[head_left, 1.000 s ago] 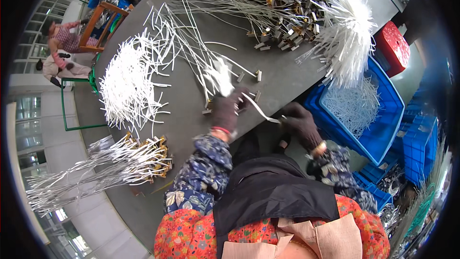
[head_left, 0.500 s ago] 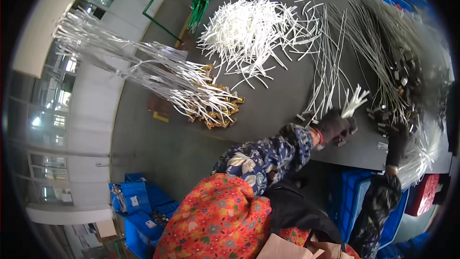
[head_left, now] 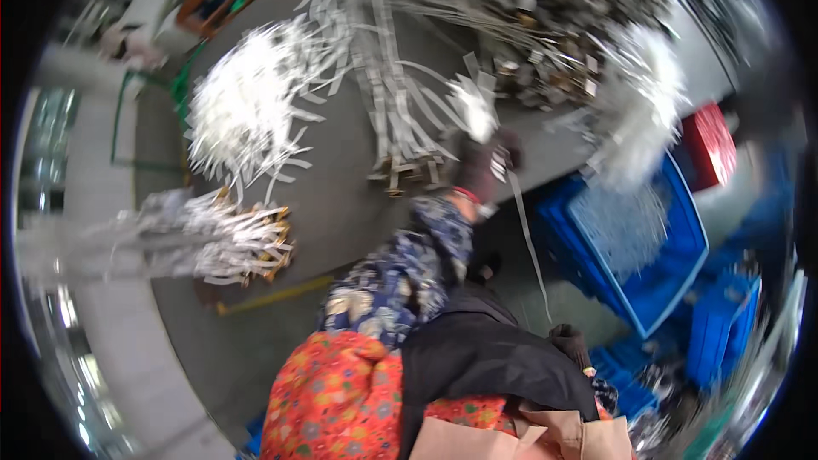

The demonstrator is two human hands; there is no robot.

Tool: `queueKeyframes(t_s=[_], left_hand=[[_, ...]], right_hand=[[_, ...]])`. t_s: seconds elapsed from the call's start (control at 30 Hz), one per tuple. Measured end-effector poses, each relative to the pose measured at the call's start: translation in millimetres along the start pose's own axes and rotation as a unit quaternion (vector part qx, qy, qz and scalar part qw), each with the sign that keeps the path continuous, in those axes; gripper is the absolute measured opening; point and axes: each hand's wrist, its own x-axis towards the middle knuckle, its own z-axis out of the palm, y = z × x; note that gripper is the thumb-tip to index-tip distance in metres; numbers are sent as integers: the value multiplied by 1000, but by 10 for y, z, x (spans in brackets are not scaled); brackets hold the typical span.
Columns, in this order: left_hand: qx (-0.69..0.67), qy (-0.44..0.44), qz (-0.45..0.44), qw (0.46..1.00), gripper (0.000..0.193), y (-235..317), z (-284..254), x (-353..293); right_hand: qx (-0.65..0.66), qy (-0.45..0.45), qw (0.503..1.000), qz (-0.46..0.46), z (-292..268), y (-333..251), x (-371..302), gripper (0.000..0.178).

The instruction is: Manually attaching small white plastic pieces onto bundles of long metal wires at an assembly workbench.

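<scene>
My left hand (head_left: 487, 166), in a dark glove, is closed around a bunch of short white tubes (head_left: 474, 106) over the table's near edge. From this hand a long thin wire (head_left: 530, 247) stretches down toward my right hand (head_left: 569, 342), also gloved, low beside my body. The wire's lower end meets the right glove, whose fingers look closed but are blurred. Beside the left hand, several wires with small metal-looking end pieces (head_left: 400, 172) lie on the grey table (head_left: 341, 140).
A heap of white tubes (head_left: 247, 106) lies at the left; nearer, a wire bundle with yellowish ends (head_left: 247, 238) overhangs the edge. Many wires with dark ends (head_left: 554, 43) cover the far right. Clear plastic (head_left: 639, 102) hangs above a blue crate (head_left: 694, 243), beside a red box (head_left: 709, 146).
My right hand has left the wire pile at the right and come down beside my body. A long wire now spans between my hands. The whole view has turned and is blurred.
</scene>
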Motion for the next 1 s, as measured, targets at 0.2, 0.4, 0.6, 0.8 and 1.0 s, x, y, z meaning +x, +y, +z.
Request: queueKeyframes(t_s=[0.2, 0.4, 0.6, 0.8, 1.0], left_hand=[[56, 88, 38, 994, 24, 954, 383, 27], [-9, 100, 81, 992, 24, 1276, 256, 144], [41, 61, 48, 996, 26, 1176, 437, -174], [316, -223, -59, 920, 29, 304, 427, -949], [78, 150, 72, 983, 17, 1238, -7, -264]], right_hand=[[19, 79, 996, 44, -171, 523, -176, 37], [41, 64, 997, 3, -90, 490, -76, 40], [98, 45, 994, -28, -125, 405, -108, 37], [126, 38, 991, -33, 52, 273, 166, 30], [51, 14, 996, -71, 271, -652, 317, 38]])
